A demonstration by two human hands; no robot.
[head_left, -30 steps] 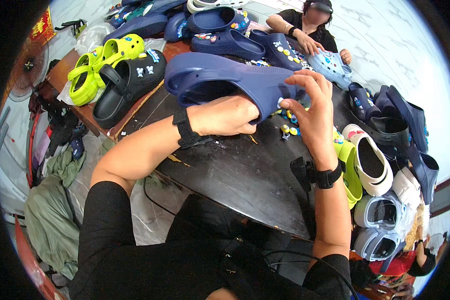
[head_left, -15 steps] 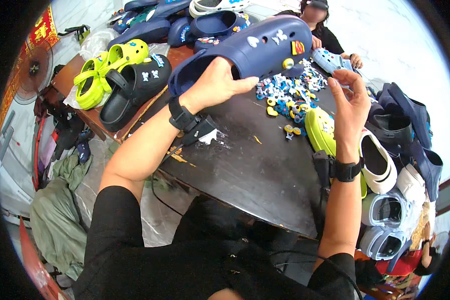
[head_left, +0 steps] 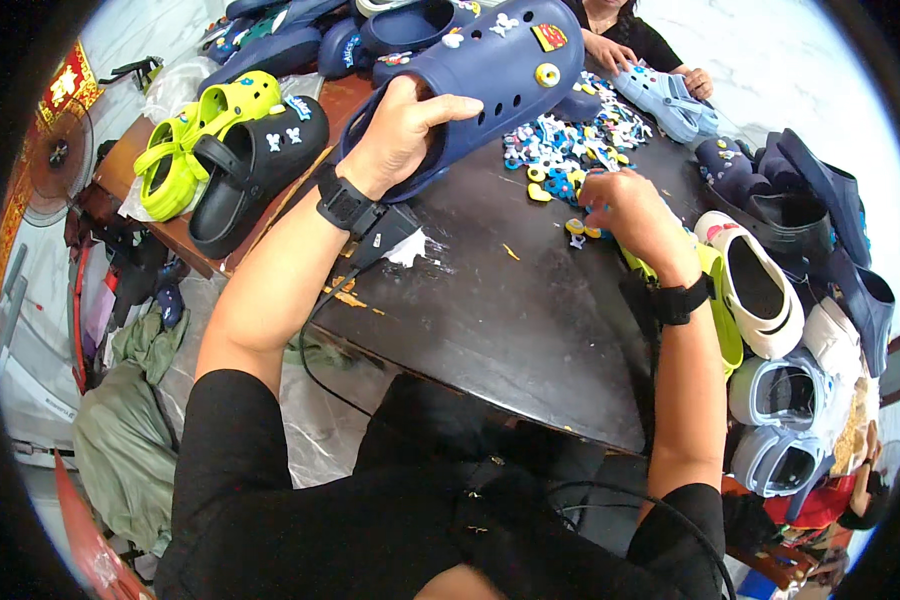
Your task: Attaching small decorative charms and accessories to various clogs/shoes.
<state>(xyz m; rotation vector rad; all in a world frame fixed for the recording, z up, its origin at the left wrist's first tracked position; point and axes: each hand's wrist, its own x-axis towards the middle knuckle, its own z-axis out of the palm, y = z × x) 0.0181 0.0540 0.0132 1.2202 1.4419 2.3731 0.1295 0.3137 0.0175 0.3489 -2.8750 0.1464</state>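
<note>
My left hand [head_left: 398,140] grips a navy clog [head_left: 500,75] by its heel opening, thumb along the side, and holds it raised above the dark table. White charms, a red-and-yellow charm [head_left: 549,38] and a round yellow charm [head_left: 547,75] sit in the clog's upper; several holes have nothing in them. My right hand [head_left: 638,222] is lowered at the near edge of a heap of small charms [head_left: 562,150], its fingers curled together. What those fingertips hold, if anything, is hidden. Under the right wrist lies a lime-green clog [head_left: 730,330], partly covered.
A black clog [head_left: 260,175] and lime clogs [head_left: 170,165] stand on the left, with navy clogs [head_left: 280,50] piled behind. White [head_left: 755,290], navy and pale blue clogs line the right side. Across the table [head_left: 490,330], another person's hands [head_left: 610,50] are by a light blue clog [head_left: 665,100].
My right hand has come down and left from its raised position to the charms, its fingers curling. The navy clog has shifted slightly left and tilted, showing its side holes more.
</note>
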